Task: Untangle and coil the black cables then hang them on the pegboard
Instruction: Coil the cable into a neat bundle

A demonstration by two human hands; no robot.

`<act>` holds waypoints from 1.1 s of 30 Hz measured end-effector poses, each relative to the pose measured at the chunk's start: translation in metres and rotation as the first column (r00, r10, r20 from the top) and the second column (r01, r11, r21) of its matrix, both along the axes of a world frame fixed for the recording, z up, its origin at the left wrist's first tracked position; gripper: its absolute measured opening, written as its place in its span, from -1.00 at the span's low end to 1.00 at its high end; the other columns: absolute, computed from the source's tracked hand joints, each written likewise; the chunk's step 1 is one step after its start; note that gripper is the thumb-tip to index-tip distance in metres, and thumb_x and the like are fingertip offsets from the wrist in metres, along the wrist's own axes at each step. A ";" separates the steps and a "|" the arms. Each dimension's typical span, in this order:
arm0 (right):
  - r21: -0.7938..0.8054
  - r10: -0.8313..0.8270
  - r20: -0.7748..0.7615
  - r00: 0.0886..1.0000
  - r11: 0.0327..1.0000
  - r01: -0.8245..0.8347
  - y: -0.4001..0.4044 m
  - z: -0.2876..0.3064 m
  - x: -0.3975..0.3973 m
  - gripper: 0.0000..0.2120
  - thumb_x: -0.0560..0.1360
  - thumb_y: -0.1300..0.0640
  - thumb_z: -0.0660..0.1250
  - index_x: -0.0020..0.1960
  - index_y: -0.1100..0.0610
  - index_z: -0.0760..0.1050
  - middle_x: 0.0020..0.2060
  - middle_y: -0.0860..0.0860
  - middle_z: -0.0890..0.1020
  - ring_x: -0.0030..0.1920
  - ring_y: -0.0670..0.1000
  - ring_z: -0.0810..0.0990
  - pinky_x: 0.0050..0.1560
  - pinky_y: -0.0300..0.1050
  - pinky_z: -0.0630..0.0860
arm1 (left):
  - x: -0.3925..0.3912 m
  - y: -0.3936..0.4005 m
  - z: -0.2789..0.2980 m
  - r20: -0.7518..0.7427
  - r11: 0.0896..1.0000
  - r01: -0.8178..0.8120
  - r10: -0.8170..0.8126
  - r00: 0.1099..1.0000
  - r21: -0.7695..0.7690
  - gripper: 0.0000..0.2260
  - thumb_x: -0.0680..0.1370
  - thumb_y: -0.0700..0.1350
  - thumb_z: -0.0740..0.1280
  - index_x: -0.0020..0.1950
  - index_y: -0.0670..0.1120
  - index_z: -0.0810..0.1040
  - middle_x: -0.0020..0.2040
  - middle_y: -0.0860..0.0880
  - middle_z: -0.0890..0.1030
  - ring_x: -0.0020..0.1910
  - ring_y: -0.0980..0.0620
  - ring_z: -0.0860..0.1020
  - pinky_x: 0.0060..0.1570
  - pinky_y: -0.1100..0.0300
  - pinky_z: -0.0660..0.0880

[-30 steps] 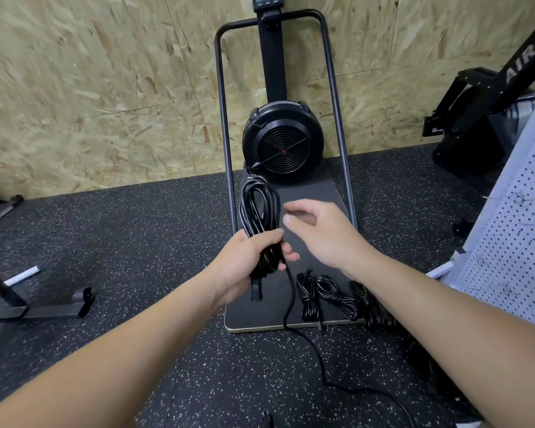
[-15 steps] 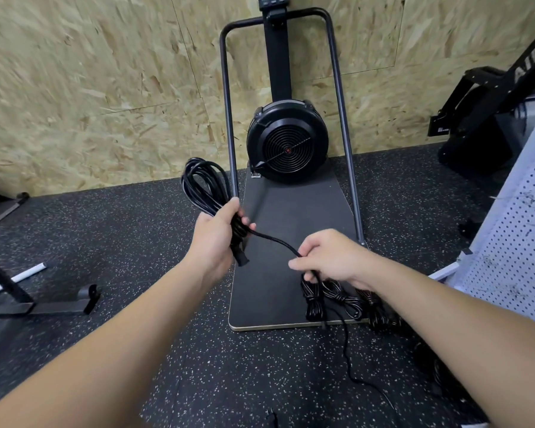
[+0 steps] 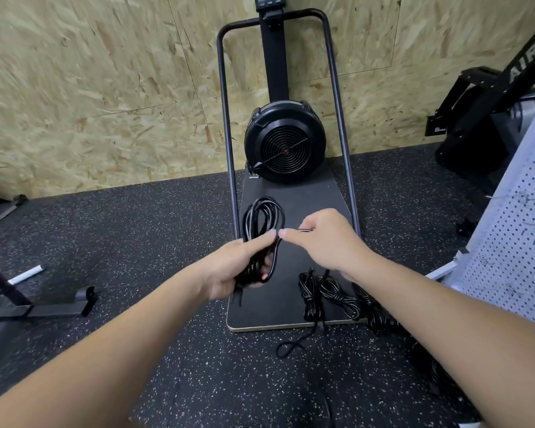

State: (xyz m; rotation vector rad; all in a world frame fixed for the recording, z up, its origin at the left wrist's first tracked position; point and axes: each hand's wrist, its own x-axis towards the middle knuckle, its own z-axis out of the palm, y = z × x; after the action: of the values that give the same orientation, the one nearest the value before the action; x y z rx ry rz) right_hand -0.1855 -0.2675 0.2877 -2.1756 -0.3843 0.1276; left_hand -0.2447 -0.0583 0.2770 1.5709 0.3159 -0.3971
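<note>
Left hand (image 3: 238, 270) grips cable coil (image 3: 261, 220); right hand (image 3: 325, 242) pinches strand

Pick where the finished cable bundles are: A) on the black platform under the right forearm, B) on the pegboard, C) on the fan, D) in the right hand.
A: three tied bundles lie on the platform near its front edge; the left hand holds only the coil in progress.

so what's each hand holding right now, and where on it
The left hand grips the coiled black cable around the bundle's lower end. The right hand pinches that cable's loose strand just beside the coil.
</note>
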 end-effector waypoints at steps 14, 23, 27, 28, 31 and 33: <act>0.360 0.142 0.045 0.989 0.921 -0.148 -0.011 0.013 -0.007 -0.99 0.57 0.11 0.58 -0.02 0.03 0.76 -0.18 0.05 0.76 -0.18 -0.01 0.66 0.08 0.13 0.66 | 0.004 -0.010 -0.004 0.135 0.995 -0.055 0.066 0.989 -0.080 -0.87 0.38 -0.24 0.42 -0.11 -0.11 0.55 -0.24 -0.16 0.45 -0.36 -0.07 0.46 -0.28 0.10 0.29; 0.508 -0.148 0.079 0.986 0.857 0.088 0.002 0.029 -0.009 -0.78 0.47 0.05 0.69 -0.06 0.12 0.69 -0.29 0.04 0.75 -0.45 0.08 0.71 -0.44 -0.22 0.52 | -0.017 -0.026 0.003 0.118 0.972 0.156 -0.137 0.984 -0.177 -0.78 0.66 -0.18 0.45 0.30 -0.17 0.64 0.29 -0.25 0.71 0.34 -0.12 0.67 -0.01 0.09 0.61; 0.492 -0.206 0.104 0.973 0.861 0.129 0.005 0.027 -0.007 -0.72 0.42 -0.01 0.72 -0.10 0.09 0.67 -0.30 0.02 0.73 -0.47 0.07 0.71 -0.39 -0.12 0.58 | -0.020 -0.036 0.002 0.120 0.968 0.138 -0.115 0.986 -0.212 -0.93 0.67 -0.24 0.42 0.15 -0.17 0.61 0.13 -0.21 0.74 0.28 -0.24 0.71 -0.15 0.14 0.62; 0.500 -0.195 0.108 0.975 0.858 0.116 0.006 0.028 -0.008 -0.72 0.42 -0.03 0.72 -0.09 0.08 0.67 -0.29 0.01 0.73 -0.45 0.06 0.71 -0.37 -0.11 0.61 | -0.020 -0.038 0.002 0.123 0.973 0.108 -0.084 0.989 -0.203 -0.96 0.67 -0.27 0.41 0.10 -0.17 0.61 0.02 -0.18 0.72 0.21 -0.24 0.74 -0.20 0.15 0.61; 0.585 -0.127 0.083 0.988 0.809 0.055 0.005 0.024 -0.006 -0.75 0.51 -0.04 0.65 0.00 0.10 0.70 -0.20 0.03 0.75 -0.29 0.04 0.77 -0.19 -0.08 0.71 | -0.015 -0.044 -0.001 0.163 0.984 0.017 0.012 0.987 -0.176 -0.96 0.66 -0.27 0.41 0.04 -0.17 0.59 -0.15 -0.12 0.63 -0.03 -0.16 0.75 -0.23 0.13 0.60; 0.630 -0.093 -0.004 0.996 0.773 0.074 0.002 0.016 0.001 -0.84 0.65 0.02 0.50 0.10 0.11 0.69 -0.09 0.03 0.77 -0.11 0.02 0.80 0.05 0.07 0.75 | -0.010 -0.042 0.001 0.211 0.979 -0.056 0.098 0.973 -0.197 -0.96 0.66 -0.24 0.41 0.02 -0.16 0.60 -0.16 -0.11 0.62 -0.11 -0.10 0.72 -0.23 0.11 0.60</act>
State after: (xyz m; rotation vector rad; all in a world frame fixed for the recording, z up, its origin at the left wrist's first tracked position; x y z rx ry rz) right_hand -0.1842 -0.2650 0.3036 -1.5189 -0.2893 -0.0779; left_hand -0.2549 -0.1004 0.2782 1.3951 0.1622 -0.1845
